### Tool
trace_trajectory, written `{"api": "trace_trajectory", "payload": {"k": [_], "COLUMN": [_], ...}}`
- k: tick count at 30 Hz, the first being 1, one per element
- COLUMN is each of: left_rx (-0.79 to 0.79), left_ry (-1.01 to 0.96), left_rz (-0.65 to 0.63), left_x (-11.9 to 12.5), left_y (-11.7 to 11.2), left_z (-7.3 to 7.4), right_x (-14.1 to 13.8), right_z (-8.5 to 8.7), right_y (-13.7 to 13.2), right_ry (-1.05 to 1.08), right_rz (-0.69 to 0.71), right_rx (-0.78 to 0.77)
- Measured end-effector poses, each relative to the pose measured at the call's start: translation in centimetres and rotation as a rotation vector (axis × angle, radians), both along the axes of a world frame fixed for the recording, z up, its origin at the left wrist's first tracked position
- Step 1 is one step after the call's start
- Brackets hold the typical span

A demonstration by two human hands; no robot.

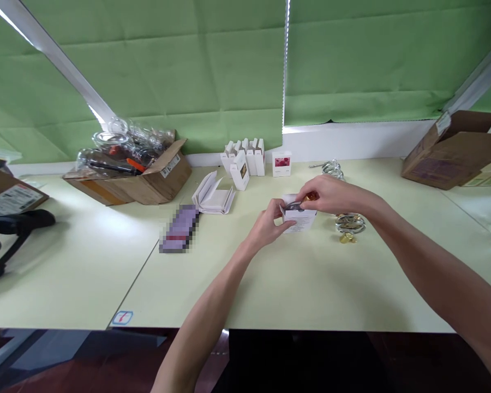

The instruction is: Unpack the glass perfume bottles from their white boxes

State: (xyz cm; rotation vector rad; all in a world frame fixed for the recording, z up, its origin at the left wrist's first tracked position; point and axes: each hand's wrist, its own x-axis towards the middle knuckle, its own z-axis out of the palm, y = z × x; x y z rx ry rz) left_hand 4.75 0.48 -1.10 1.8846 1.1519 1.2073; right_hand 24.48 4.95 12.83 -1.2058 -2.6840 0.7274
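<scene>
My left hand [265, 222] grips a small white carton [298, 221] from its left side, just above the table. My right hand [327, 195] reaches over the carton's top and pinches a small silver and gold metal piece [297, 206] at the opening. Part of that piece is hidden by my fingers. To the right of the carton, a coiled metal item with gold parts [349, 224] lies on the table, near my right wrist. A similar silver coil [333, 170] lies farther back.
Several white cartons [243, 158] stand at the back, with a flattened carton [213, 195] and a pixelated purple object [179, 229] nearby. A cardboard box of clear bagged items [155, 177] sits back left, another box [454, 150] back right, and black straps [12, 234] lie far left.
</scene>
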Motion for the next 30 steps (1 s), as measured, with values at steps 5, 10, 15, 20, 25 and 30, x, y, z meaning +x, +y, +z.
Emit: {"api": "trace_trajectory", "payload": {"k": [5, 10, 15, 20, 25, 30], "left_rx": [0.026, 0.012, -0.004, 0.020, 0.004, 0.006], "left_ry": [0.007, 0.003, -0.003, -0.003, -0.014, -0.011], "left_rz": [0.011, -0.002, 0.000, -0.017, -0.018, 0.000], "left_x": [-0.1, 0.0, 0.0, 0.1, 0.0, 0.0], "left_y": [0.2, 0.2, 0.2, 0.0, 0.1, 0.2], "left_z": [-0.3, -0.2, -0.1, 0.2, 0.1, -0.2], "right_x": [-0.9, -1.6, -1.5, -0.5, 0.0, -0.5], "right_z": [0.0, 0.1, 0.3, 0.2, 0.0, 0.0], "right_y": [0.2, 0.5, 0.7, 0.4, 0.1, 0.3], "right_ry": [-0.026, -0.074, -0.112, -0.049, -0.023, -0.071], "right_rz": [-0.021, -0.002, 0.050, 0.046, 0.035, 0.067], "right_rx": [-0.043, -0.035, -0.009, 0.008, 0.001, 0.013]}}
